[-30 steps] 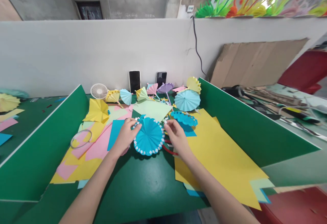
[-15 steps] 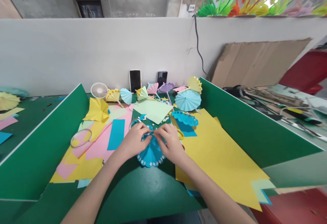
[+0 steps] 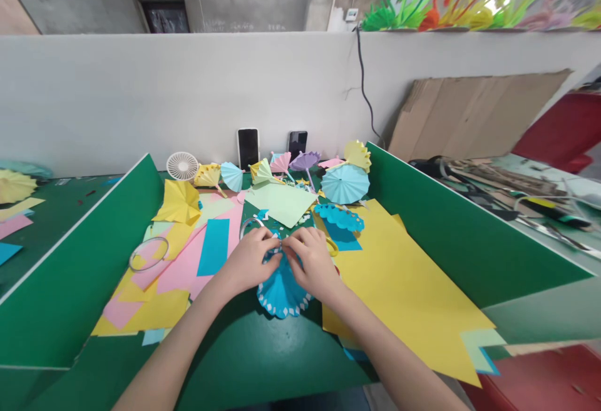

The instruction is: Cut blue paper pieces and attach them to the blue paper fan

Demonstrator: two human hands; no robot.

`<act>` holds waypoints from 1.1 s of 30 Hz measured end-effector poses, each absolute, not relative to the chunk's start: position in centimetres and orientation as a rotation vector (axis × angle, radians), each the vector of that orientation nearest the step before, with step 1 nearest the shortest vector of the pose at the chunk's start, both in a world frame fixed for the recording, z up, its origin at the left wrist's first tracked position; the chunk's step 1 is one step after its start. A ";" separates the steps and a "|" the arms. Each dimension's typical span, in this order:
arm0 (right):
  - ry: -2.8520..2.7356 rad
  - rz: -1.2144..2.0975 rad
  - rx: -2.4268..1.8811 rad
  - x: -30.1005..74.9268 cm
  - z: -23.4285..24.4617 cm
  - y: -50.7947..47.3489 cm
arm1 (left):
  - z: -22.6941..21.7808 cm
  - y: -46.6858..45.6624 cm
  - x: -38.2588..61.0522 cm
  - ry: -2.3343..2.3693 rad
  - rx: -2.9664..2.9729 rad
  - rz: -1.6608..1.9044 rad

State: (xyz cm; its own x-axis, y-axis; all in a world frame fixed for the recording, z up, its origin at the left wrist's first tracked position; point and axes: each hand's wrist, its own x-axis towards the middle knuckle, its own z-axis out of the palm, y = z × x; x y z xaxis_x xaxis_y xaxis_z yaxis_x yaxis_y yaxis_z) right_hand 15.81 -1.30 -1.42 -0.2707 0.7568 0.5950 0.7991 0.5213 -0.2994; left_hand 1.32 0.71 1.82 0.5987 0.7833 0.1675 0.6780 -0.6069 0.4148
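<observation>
A pleated blue paper fan with small white diamond marks along its scalloped edge hangs below my fingers. My left hand pinches its upper left part. Opposite it, my right hand pinches the upper right part, the two sets of fingertips nearly touching. The fingers hide most of the fan's top. Just behind the left hand lies a roll of tape, partly covered. Yellow scissor handles show beside the right hand. Another scalloped blue paper piece rests farther back on the right.
Pink and yellow sheets with a blue strip cover the left side. A large yellow sheet spreads on the right. Small paper umbrellas, a white fan and two phones line the back. Green dividers flank the desk.
The blue paper fan's lower edge has shifted down and slightly right. Both hands keep their pinch in nearly the same place.
</observation>
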 end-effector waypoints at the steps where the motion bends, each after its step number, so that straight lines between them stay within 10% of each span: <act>1: -2.062 -0.089 -1.262 15.8 -1.4 -1.3 | 1.8 0.7 1.3 1.186 2.522 0.485; 33: -2.074 -0.152 -1.270 15.7 -1.9 -1.1 | 0.7 1.1 1.6 1.219 2.636 0.515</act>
